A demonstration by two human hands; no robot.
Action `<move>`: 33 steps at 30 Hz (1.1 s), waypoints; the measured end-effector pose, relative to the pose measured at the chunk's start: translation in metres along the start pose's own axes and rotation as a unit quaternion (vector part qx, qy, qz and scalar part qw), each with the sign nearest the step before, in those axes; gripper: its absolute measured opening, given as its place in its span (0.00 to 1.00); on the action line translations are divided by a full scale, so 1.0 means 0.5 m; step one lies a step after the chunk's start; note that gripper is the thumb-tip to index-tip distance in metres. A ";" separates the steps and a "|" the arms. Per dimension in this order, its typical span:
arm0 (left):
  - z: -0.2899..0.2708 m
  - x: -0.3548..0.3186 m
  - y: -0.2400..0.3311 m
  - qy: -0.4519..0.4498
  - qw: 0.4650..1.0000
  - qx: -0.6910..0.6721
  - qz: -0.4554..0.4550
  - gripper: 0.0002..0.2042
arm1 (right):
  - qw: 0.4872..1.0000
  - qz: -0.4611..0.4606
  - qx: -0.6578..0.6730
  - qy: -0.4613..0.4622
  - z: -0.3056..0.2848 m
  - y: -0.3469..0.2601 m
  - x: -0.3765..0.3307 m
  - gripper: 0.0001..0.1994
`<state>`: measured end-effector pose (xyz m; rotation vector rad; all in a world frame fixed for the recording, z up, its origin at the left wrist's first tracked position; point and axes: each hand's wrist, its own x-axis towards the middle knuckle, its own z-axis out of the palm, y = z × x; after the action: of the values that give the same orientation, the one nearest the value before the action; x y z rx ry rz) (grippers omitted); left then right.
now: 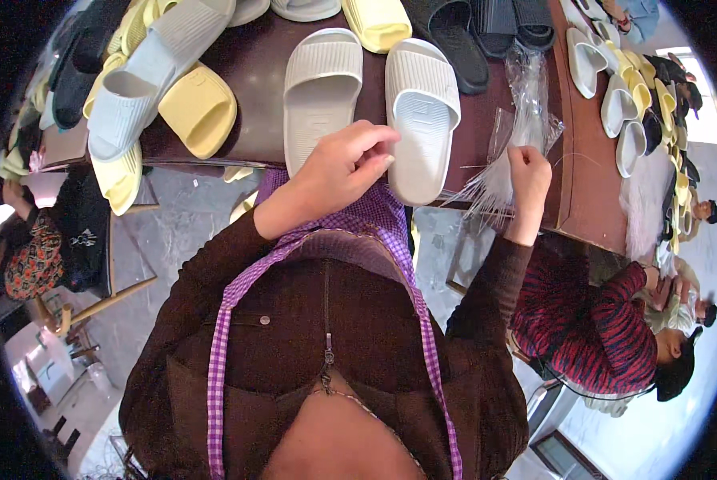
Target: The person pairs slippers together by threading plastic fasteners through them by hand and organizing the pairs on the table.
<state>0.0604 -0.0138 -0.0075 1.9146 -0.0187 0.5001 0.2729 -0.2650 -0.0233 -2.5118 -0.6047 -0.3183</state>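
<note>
Two pale grey slide slippers lie side by side before me on the dark red table: a left slipper [324, 76] and a right slipper [422, 148], each with a ribbed strap. My left hand [338, 172] is over the near part of the left slipper. Its thumb and forefinger point toward the right slipper with a gap between them, and nothing shows in it. My right hand [529, 188] is closed beside a bundle of thin clear plastic strands [526, 120]. Its fingertips are turned away, so what they pinch cannot be made out.
Grey, yellow and black slippers crowd the table's far side, with a yellow slipper [198, 108] and a stacked grey slipper [122, 112] at left. More footwear lines a table [590, 200] at right, where a person in a striped top [590, 320] sits close by.
</note>
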 end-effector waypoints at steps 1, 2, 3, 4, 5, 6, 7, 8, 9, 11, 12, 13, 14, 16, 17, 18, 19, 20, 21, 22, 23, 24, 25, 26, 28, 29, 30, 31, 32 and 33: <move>0.000 0.001 -0.001 -0.002 1.000 0.001 0.003 0.11 | 1.000 -0.002 0.001 -0.001 -0.009 -0.015 -0.005 0.12; 0.001 0.003 -0.002 -0.005 1.000 0.002 0.006 0.11 | 0.996 0.046 0.069 -0.040 -0.022 -0.031 -0.012 0.11; 0.002 0.005 -0.002 -0.008 1.000 0.002 0.009 0.11 | 0.983 0.095 0.136 -0.079 -0.037 -0.049 -0.021 0.10; 0.004 0.009 0.000 -0.005 1.000 0.002 0.010 0.11 | 0.962 0.143 0.201 -0.117 -0.052 -0.068 -0.030 0.09; 0.007 0.014 0.003 -0.007 0.999 -0.015 0.028 0.11 | 0.963 0.141 0.201 -0.116 -0.064 -0.081 -0.041 0.09; 0.012 0.020 0.008 -0.009 0.998 -0.034 0.047 0.11 | 0.955 0.130 0.233 -0.133 -0.076 -0.093 -0.055 0.09; 0.017 0.026 0.014 -0.011 0.997 -0.051 0.064 0.11 | 0.945 0.118 0.267 -0.150 -0.086 -0.105 -0.068 0.08; 0.026 0.036 0.020 -0.010 0.997 -0.051 0.064 0.11 | 0.933 0.106 0.299 -0.168 -0.094 -0.116 -0.078 0.08; 0.037 0.050 0.029 -0.003 0.992 -0.062 0.112 0.11 | 0.934 0.106 0.299 -0.168 -0.104 -0.129 -0.087 0.08; 0.062 0.076 0.045 0.012 0.975 -0.082 0.205 0.12 | 0.928 0.078 0.304 -0.201 -0.120 -0.156 -0.099 0.07; 0.077 0.086 0.047 0.014 0.975 -0.081 0.204 0.12 | 0.924 0.063 0.307 -0.218 -0.126 -0.164 -0.104 0.07; 0.095 0.095 0.047 -0.009 0.973 -0.089 0.213 0.12 | 0.924 0.061 0.307 -0.221 -0.129 -0.167 -0.109 0.07; 0.111 0.103 0.045 -0.032 0.970 -0.097 0.222 0.12 | 0.919 0.046 0.312 -0.238 -0.133 -0.169 -0.111 0.06; 0.125 0.107 0.036 -0.053 0.966 -0.103 0.232 0.12 | 0.907 0.016 0.322 -0.271 -0.139 -0.172 -0.115 0.05; 0.129 0.108 0.030 -0.114 0.967 -0.112 0.197 0.11 | 0.907 0.014 0.322 -0.273 -0.145 -0.174 -0.119 0.05; 0.132 0.108 0.025 -0.175 0.964 -0.121 0.161 0.11 | 0.900 0.001 0.340 -0.273 -0.153 -0.178 -0.125 0.05; 0.133 0.108 0.026 -0.237 0.955 -0.130 0.125 0.11 | 0.894 -0.009 0.358 -0.270 -0.160 -0.178 -0.133 0.06; 0.133 0.108 0.030 -0.236 0.955 -0.130 0.125 0.11 | 0.887 -0.020 0.376 -0.268 -0.163 -0.178 -0.136 0.07; 0.133 0.107 0.034 -0.219 0.955 -0.131 0.149 0.10 | 0.886 -0.020 0.377 -0.268 -0.163 -0.176 -0.136 0.07; 0.132 0.106 0.038 -0.202 0.955 -0.132 0.173 0.10 | 0.878 -0.028 0.392 -0.274 -0.162 -0.171 -0.135 0.08; 0.131 0.106 0.043 -0.184 0.954 -0.133 0.197 0.09 | 0.869 -0.036 0.406 -0.280 -0.160 -0.166 -0.134 0.09; 0.133 0.110 0.047 -0.184 0.954 -0.133 0.196 0.09 | 0.860 -0.044 0.420 -0.287 -0.159 -0.162 -0.133 0.10; 0.138 0.115 0.051 -0.146 0.956 -0.128 0.219 0.08 | 0.859 -0.044 0.421 -0.288 -0.158 -0.161 -0.134 0.10; 0.143 0.120 0.055 -0.108 0.956 -0.123 0.242 0.07 | 0.856 -0.041 0.426 -0.291 -0.156 -0.162 -0.137 0.11; 0.147 0.122 0.053 -0.069 0.955 -0.117 0.263 0.07 | 0.848 -0.035 0.436 -0.299 -0.153 -0.162 -0.141 0.12; 0.151 0.120 0.044 -0.110 0.955 -0.119 0.248 0.06 | 0.848 -0.035 0.436 -0.299 -0.152 -0.158 -0.142 0.12; 0.155 0.118 0.036 -0.150 0.953 -0.121 0.233 0.05 | 0.837 -0.040 0.462 -0.291 -0.150 -0.152 -0.142 0.13; 0.158 0.116 0.028 -0.191 0.950 -0.122 0.217 0.04 | 0.825 -0.045 0.487 -0.284 -0.148 -0.146 -0.142 0.13; 0.162 0.112 0.021 -0.190 0.950 -0.123 0.217 0.04 | 0.811 -0.050 0.512 -0.277 -0.147 -0.140 -0.140 0.13; 0.165 0.108 0.013 -0.173 0.956 -0.140 0.192 0.04 | 0.812 -0.050 0.512 -0.277 -0.145 -0.136 -0.134 0.13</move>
<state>0.1355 -0.0780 -0.0081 1.6981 -0.6667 0.3868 0.1745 -0.2767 0.0443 -1.4698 -0.8327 0.6053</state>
